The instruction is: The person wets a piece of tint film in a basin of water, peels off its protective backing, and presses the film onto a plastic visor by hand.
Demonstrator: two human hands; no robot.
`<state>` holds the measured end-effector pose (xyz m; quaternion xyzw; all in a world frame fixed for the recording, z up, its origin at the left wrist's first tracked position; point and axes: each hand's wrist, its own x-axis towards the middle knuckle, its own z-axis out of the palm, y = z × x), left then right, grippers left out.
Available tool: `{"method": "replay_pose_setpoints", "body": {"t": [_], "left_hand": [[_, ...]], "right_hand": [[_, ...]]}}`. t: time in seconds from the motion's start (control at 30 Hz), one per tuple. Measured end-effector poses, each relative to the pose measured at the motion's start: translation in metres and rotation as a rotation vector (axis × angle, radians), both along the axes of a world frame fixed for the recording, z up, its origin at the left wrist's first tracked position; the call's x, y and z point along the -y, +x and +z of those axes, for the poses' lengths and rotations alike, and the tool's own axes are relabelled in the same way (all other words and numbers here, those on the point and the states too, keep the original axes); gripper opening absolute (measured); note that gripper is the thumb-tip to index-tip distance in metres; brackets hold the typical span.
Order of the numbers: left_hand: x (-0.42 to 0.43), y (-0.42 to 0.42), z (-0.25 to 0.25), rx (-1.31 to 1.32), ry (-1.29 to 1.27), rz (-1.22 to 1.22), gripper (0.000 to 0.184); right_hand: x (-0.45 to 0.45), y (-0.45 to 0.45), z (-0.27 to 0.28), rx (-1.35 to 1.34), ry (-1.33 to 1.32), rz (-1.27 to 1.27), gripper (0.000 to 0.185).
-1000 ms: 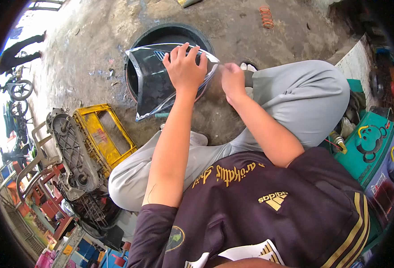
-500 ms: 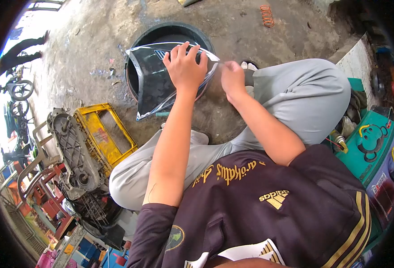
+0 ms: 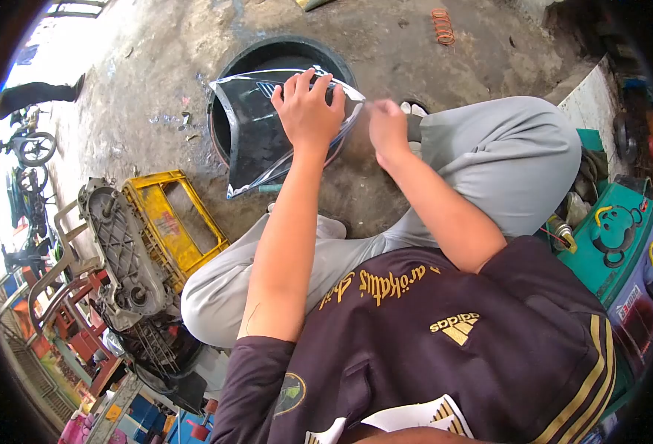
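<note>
A dark panel (image 3: 256, 140) with white and blue striped edging lies across a round black basin (image 3: 282, 49) on the floor. On the panel's right part rests my left hand (image 3: 308, 111), its fingers spread over the surface. My right hand (image 3: 388, 129) is just beyond the panel's pointed right end, fingers curled together in a pinch. Motion blurs its fingertips, and whatever is between them is too small to make out.
A yellow crate (image 3: 175, 222) and a metal engine casing (image 3: 123, 255) stand at the left. An orange coil spring (image 3: 442, 27) lies on the floor at the top. Beside my right knee is a green case (image 3: 608, 244). Another person's leg (image 3: 41, 96) shows at the far left.
My right hand has shifted very slightly, its fingertips still blurred. My left hand and the panel have stayed in place. The other person's legs at the far left have moved.
</note>
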<state>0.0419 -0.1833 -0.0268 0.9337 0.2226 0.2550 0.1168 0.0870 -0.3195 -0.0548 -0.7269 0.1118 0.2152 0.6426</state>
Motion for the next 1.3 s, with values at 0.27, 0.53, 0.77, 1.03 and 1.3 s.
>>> {"method": "replay_pose_setpoints", "body": {"t": [0.27,0.53,0.77,1.03,1.3], "left_hand": [[0.000,0.000,-0.002,-0.003,-0.001,0.003,0.027],[-0.001,-0.001,-0.001,-0.013,0.005,0.003,0.028],[0.000,-0.001,0.000,-0.027,0.026,0.016,0.027],[0.001,0.000,0.000,-0.023,0.023,0.026,0.026],[0.000,0.001,0.001,-0.014,0.018,0.025,0.026]], "right_hand": [[0.000,0.000,-0.004,-0.123,0.134,-0.024,0.013],[0.002,0.002,0.002,-0.161,0.179,-0.029,0.010],[0.006,-0.002,-0.021,-0.042,-0.044,0.055,0.014],[0.001,0.007,0.000,0.261,-0.135,0.091,0.017],[0.007,0.008,-0.008,0.350,-0.175,0.139,0.024]]}}
